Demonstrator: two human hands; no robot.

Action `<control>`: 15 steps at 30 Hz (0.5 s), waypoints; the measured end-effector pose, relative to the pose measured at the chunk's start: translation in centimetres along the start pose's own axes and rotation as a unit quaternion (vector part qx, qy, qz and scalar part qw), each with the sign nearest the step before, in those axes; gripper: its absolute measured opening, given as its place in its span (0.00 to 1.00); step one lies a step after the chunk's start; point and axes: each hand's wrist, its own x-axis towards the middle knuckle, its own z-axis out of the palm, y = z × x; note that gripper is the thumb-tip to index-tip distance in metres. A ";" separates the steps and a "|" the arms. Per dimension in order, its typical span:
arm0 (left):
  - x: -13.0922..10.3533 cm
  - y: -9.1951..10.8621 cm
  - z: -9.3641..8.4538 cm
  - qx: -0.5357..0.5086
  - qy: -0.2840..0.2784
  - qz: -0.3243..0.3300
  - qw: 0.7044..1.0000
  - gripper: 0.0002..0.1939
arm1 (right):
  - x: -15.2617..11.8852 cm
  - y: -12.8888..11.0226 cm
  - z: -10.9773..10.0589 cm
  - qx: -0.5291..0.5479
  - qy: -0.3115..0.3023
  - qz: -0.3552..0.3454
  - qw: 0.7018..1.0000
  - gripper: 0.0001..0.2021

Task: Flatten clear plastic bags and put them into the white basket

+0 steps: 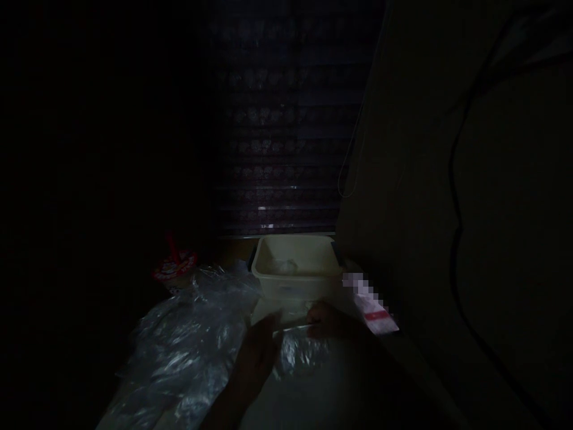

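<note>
The view is very dark. My left hand [261,349] and my right hand [326,321] are closed on the two upper corners of a small clear plastic bag [299,351], whose top edge runs nearly straight between them. The bag hangs over a pale surface [286,400]. Just beyond my hands stands a cream plastic bin [298,286] with dark handles and something small and pale inside. To the left of my left hand lies a large heap of clear plastic bags [192,340].
A cup with a red lid and straw [175,267] stands behind the heap at the left. A white and pink packet [373,307] lies right of the bin. Blinds [277,143] hang at the back, and a dark cable [454,257] runs down the right wall.
</note>
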 end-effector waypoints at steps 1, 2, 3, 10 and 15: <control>0.6 0.1 -0.3 -0.049 -0.024 -0.021 0.998 0.20 | 0.0 -0.2 -0.1 0.002 0.013 -0.001 1.000 0.07; 1.2 0.3 -0.6 -0.088 -0.052 -0.038 0.994 0.18 | 0.0 -0.6 -0.4 0.003 0.022 -0.006 1.000 0.06; 1.8 0.4 -0.8 -0.118 -0.080 -0.051 0.988 0.16 | 0.1 -0.9 -0.7 0.006 0.028 -0.011 1.000 0.06; 5.4 2.4 -1.6 -0.178 -0.199 -0.035 0.963 0.15 | 1.0 -3.8 -5.1 0.035 0.009 -0.035 0.999 0.06; 9.4 3.9 -4.6 -0.150 -0.151 -0.002 0.977 0.22 | 1.6 -4.3 -8.1 0.124 0.184 -0.080 0.972 0.13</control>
